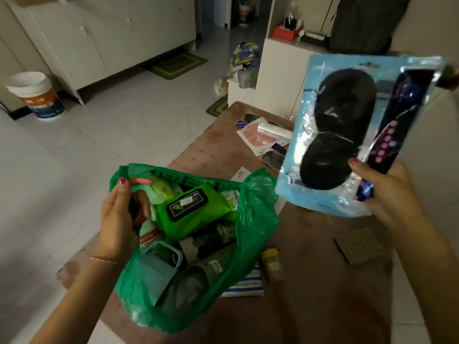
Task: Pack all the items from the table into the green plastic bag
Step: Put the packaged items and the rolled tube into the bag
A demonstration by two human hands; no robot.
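The green plastic bag (255, 219) hangs open over the left side of the brown table (323, 281). My left hand (119, 219) pinches its left rim and holds it open. Inside lie a green wipes pack (191, 212), a pale blue case (159, 266), a dark bottle and other packets. My right hand (387, 192) holds a light blue blister pack (347, 135) with two black round pads and a dark strip, raised above the table to the right of the bag.
On the table lie a pink packet with a clear roll (263, 132), dark small packets (273, 157), a yellow-capped bottle (273, 264), a striped cloth (246, 284) and a patterned card box (360, 244). A white cabinet (278, 70) stands behind; a bucket (37, 95) is on the floor at left.
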